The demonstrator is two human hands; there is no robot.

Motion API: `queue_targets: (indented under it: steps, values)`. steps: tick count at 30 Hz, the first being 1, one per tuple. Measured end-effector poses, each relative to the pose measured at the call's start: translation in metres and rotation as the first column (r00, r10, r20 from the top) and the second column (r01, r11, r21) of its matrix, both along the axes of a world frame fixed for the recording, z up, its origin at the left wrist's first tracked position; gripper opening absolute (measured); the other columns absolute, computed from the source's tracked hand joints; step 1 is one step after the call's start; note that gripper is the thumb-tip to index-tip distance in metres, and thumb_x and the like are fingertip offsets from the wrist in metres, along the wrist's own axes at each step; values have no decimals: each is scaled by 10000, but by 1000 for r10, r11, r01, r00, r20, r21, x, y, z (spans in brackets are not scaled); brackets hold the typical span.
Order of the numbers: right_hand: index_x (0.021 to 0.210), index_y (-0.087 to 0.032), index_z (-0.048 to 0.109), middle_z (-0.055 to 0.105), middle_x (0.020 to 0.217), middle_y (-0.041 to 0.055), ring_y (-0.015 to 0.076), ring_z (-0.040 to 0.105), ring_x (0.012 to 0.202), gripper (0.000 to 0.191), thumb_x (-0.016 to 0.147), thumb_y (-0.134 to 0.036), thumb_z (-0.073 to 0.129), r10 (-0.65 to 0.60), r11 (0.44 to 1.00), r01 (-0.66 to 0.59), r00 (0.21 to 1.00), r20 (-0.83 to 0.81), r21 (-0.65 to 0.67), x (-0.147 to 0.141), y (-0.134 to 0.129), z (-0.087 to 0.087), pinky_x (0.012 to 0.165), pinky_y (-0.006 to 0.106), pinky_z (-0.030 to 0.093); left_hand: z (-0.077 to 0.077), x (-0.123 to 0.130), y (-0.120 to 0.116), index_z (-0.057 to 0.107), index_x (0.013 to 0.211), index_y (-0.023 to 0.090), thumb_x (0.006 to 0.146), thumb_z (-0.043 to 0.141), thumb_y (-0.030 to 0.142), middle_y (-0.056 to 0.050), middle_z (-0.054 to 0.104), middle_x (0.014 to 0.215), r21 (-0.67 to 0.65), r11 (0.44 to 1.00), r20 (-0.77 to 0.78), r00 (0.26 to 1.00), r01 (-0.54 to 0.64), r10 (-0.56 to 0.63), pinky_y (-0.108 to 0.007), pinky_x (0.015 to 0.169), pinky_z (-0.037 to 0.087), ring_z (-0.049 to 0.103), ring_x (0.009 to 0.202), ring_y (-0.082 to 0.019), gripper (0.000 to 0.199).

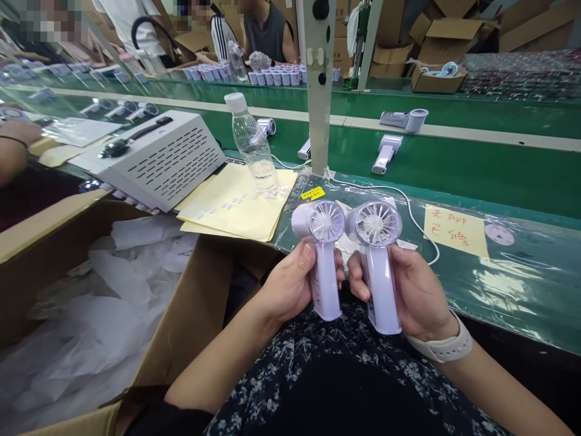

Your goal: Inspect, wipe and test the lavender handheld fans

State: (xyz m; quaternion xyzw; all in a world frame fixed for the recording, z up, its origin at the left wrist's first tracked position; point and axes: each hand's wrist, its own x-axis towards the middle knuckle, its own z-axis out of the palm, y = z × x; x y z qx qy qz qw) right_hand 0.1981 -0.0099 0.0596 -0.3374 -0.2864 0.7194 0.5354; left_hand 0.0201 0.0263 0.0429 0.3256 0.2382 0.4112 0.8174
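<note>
My left hand (290, 280) is closed around the handle of a pale lilac handheld fan (325, 281). A matching lilac handheld fan (384, 290) is gripped by my right hand (420, 290), whose wrist wears a white band. Both fans stand upright side by side over my lap, at the near edge of the green table. Their round grilles face me, close to each other at the top. Fingers of both hands wrap behind the handles and are partly hidden.
On the left, an open cardboard box (181, 339) holds crumpled plastic bags. Behind it stand a white slotted metal case (181, 160) and a water bottle (256, 148) on yellow paper (245, 221). A metal post (320, 103) rises ahead. More fans (387, 154) lie on the green belt (490, 163).
</note>
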Motion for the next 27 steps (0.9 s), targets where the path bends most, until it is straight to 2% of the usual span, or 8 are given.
queue_targets:
  steps: [3,6,8,11,14,17,21,27]
  values:
    - [888,-217,666,657,718,54,183,556,549,363,888,-554,533,-22,999,20,999,31,40,5,1,-3,527,328,473,5,-4,-2,619,1121,181,869,756,284,-83,727,1063,44,998,30,999,42,-43,-366,853,591,727,938,-226,305]
    - [915,-246,680,677,756,50,217,611,635,296,853,-530,620,-131,989,124,988,87,79,12,3,-10,590,365,532,7,-7,-3,585,1227,204,863,749,207,-93,723,1150,75,995,-10,998,63,-63,-424,950,577,731,1025,-251,399]
    - [957,-269,685,694,832,48,242,651,738,265,850,-508,648,-226,973,215,965,133,87,15,4,-15,710,417,575,5,-8,-2,544,1284,220,838,783,222,-97,717,1170,93,995,-41,998,44,-40,-465,976,572,731,1043,-266,505]
    - [1124,-312,660,722,969,42,259,685,859,296,886,-484,621,-299,953,287,942,156,91,15,4,-19,807,448,584,0,-7,0,522,1236,226,757,869,307,-107,708,1181,135,991,-77,997,20,-10,-493,949,585,735,1027,-290,597]
    - [1278,-346,591,747,1010,30,243,710,896,361,924,-415,595,-318,948,312,939,129,61,12,5,-20,797,420,598,-6,-5,2,509,1186,224,697,898,426,-117,707,1187,157,987,-114,993,28,-10,-485,934,585,737,1010,-292,657]
    - [1348,-345,552,757,907,16,216,723,770,399,950,-343,575,-303,952,307,948,98,-24,9,7,-20,710,397,615,-9,-2,3,505,1173,220,691,890,469,-131,705,1208,180,983,-129,992,23,1,-471,951,573,732,1020,-282,665]
    - [1371,-341,539,753,844,-2,215,724,688,460,919,-303,610,-285,954,293,953,101,-70,7,8,-23,652,404,628,-12,0,4,509,1145,217,699,884,472,-147,700,1231,188,982,-148,989,14,14,-471,951,570,731,1025,-283,636]
    - [1266,-309,604,758,843,3,225,736,726,366,900,-305,615,-272,959,279,956,108,-54,7,8,-28,662,403,635,-16,0,6,512,1143,217,696,869,516,-147,704,1231,190,982,-157,987,6,25,-470,974,559,725,1049,-282,645]
